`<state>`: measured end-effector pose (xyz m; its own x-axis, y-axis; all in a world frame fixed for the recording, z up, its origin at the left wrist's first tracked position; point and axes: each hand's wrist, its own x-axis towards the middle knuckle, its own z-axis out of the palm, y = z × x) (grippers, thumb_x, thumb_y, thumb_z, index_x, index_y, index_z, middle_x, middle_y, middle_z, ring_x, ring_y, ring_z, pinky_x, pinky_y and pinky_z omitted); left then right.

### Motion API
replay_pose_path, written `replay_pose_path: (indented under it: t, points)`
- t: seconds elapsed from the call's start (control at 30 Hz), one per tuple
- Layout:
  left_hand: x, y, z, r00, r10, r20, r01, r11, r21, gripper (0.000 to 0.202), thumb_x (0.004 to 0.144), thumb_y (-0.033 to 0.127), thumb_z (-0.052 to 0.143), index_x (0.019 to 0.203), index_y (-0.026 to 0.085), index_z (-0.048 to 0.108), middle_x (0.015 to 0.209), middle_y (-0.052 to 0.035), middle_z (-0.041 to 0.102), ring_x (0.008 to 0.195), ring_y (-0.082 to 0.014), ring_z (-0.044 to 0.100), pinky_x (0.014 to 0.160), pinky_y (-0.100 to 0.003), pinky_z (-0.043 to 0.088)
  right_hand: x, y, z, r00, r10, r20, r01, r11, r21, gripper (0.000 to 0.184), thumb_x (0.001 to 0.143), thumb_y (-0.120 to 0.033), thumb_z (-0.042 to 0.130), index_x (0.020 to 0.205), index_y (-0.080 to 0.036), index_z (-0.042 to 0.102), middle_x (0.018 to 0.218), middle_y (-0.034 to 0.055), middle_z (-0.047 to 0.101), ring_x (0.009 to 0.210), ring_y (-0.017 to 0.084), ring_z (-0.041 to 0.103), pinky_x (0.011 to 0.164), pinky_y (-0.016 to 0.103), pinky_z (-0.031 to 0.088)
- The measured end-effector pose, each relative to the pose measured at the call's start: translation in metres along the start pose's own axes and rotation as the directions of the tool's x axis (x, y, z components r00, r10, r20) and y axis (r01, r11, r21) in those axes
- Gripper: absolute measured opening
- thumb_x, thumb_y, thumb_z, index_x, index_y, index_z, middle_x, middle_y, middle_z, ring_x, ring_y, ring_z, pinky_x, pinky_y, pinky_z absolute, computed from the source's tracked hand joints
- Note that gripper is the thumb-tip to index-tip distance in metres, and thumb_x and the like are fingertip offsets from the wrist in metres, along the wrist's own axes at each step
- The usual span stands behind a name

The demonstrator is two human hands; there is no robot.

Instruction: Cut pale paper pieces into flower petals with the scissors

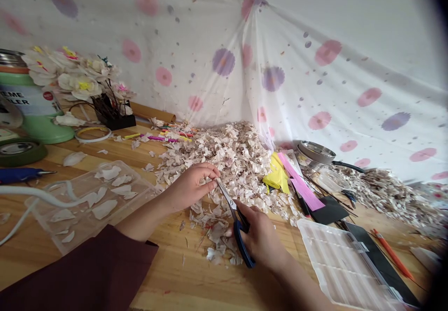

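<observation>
My right hand (264, 236) is closed around the dark blue handles of a pair of scissors (241, 241), whose blades point up and to the left. At the blade tips, my left hand (194, 185) pinches a small pale papery flake, mostly hidden by the fingers. Behind both hands rises a large heap of dry whitish papery flakes (231, 152). A smaller scatter of flakes and trimmings (222, 243) lies on the wooden table (182, 283) below the scissors. Left of my left forearm, a clear plastic tray (135, 196) holds several cut petal-shaped pieces.
A vase of white handmade flowers (84, 82), a green tub (42, 120) and a blue-tipped tool (21, 175) stand or lie at left. On the right are yellow paper (276, 173), pink paper (301, 180), a metal pan (317, 152), a compartment box (339, 250) and an orange pen (394, 255).
</observation>
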<state>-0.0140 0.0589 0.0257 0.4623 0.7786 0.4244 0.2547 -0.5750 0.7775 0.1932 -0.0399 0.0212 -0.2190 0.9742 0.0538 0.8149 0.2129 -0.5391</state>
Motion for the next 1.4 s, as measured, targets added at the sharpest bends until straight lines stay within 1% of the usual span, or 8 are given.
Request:
replay_pose_path:
  t: [0.33, 0.73, 0.9, 1.0, 1.1, 1.17, 1.3, 1.4]
  points:
    - [-0.001, 0.004, -0.001, 1.0, -0.014, -0.013, 0.013, 1.0, -0.025, 0.012, 0.082, 0.027, 0.056, 0.083, 0.018, 0.065, 0.104, -0.0096, 0.068, 0.101, -0.023, 0.063, 0.094, -0.039, 0.047, -0.002, 0.004, 0.003, 1.0, 0.002, 0.001, -0.002, 0.999, 0.032, 0.041, 0.085, -0.033, 0.059, 0.124, -0.02, 0.06, 0.079, 0.0057, 0.062, 0.08, 0.023, 0.056, 0.07, 0.029, 0.043]
    - [-0.003, 0.006, -0.001, 0.993, -0.117, 0.004, 0.116, 0.987, -0.114, 0.019, 0.084, 0.036, 0.058, 0.082, 0.018, 0.066, 0.108, -0.0087, 0.066, 0.107, -0.025, 0.061, 0.097, -0.039, 0.043, -0.001, 0.004, 0.007, 1.0, 0.011, -0.017, -0.008, 0.989, 0.146, 0.014, 0.083, -0.03, 0.058, 0.092, -0.019, 0.062, 0.075, 0.0011, 0.059, 0.071, 0.017, 0.052, 0.065, 0.025, 0.04]
    - [-0.004, 0.009, 0.002, 0.985, -0.174, -0.006, 0.17, 0.97, -0.175, 0.019, 0.082, 0.036, 0.061, 0.077, 0.019, 0.068, 0.106, -0.008, 0.067, 0.105, -0.0256, 0.061, 0.098, -0.04, 0.042, 0.001, 0.01, 0.011, 0.998, 0.017, -0.054, 0.0, 0.956, 0.295, 0.014, 0.081, -0.031, 0.061, 0.078, -0.019, 0.054, 0.067, -0.0037, 0.051, 0.065, 0.013, 0.046, 0.059, 0.023, 0.036]
    - [-0.008, 0.011, 0.012, 0.96, -0.279, 0.0, 0.27, 0.927, -0.261, 0.02, 0.079, 0.039, 0.064, 0.076, 0.019, 0.069, 0.11, -0.0089, 0.068, 0.109, -0.0272, 0.06, 0.101, -0.044, 0.04, 0.004, 0.014, 0.019, 0.995, 0.064, -0.08, -0.015, 0.866, 0.501, 0.02, 0.079, -0.035, 0.066, 0.08, -0.02, 0.053, 0.061, -0.0068, 0.045, 0.056, 0.01, 0.042, 0.052, 0.022, 0.034]
    - [-0.014, 0.012, 0.026, 0.919, -0.392, 0.031, 0.379, 0.863, -0.334, 0.021, 0.076, 0.04, 0.067, 0.077, 0.02, 0.071, 0.117, -0.0103, 0.067, 0.111, -0.028, 0.059, 0.102, -0.047, 0.04, 0.007, 0.014, 0.025, 0.983, 0.184, -0.013, -0.107, 0.625, 0.773, 0.037, 0.074, -0.046, 0.069, 0.095, -0.02, 0.052, 0.05, -0.0118, 0.039, 0.039, 0.007, 0.035, 0.04, 0.02, 0.03]
    - [-0.018, 0.013, 0.034, 0.896, -0.442, 0.051, 0.431, 0.835, -0.342, 0.021, 0.075, 0.04, 0.067, 0.08, 0.02, 0.072, 0.118, -0.0099, 0.067, 0.112, -0.0281, 0.059, 0.102, -0.047, 0.04, 0.009, 0.011, 0.025, 0.97, 0.241, -0.001, -0.125, 0.505, 0.854, 0.049, 0.068, -0.05, 0.074, 0.099, -0.021, 0.051, 0.047, -0.0122, 0.043, 0.034, 0.007, 0.036, 0.036, 0.02, 0.028]
    - [-0.021, 0.017, 0.043, 0.891, -0.446, 0.081, 0.447, 0.834, -0.322, 0.022, 0.077, 0.041, 0.064, 0.082, 0.021, 0.073, 0.115, -0.009, 0.069, 0.11, -0.0276, 0.061, 0.099, -0.045, 0.043, 0.009, 0.007, 0.021, 0.951, 0.3, -0.071, -0.073, 0.444, 0.893, 0.052, 0.06, -0.044, 0.082, 0.097, -0.021, 0.053, 0.057, -0.0067, 0.059, 0.035, 0.007, 0.043, 0.036, 0.02, 0.033]
    - [-0.022, 0.02, 0.046, 0.912, -0.398, 0.102, 0.411, 0.87, -0.274, 0.021, 0.078, 0.038, 0.062, 0.078, 0.02, 0.072, 0.106, -0.0088, 0.07, 0.101, -0.0263, 0.064, 0.092, -0.042, 0.047, 0.008, 0.008, 0.021, 0.94, 0.314, -0.13, -0.027, 0.451, 0.892, 0.051, 0.06, -0.04, 0.083, 0.096, -0.021, 0.053, 0.063, -0.0041, 0.063, 0.039, 0.007, 0.043, 0.039, 0.02, 0.034]
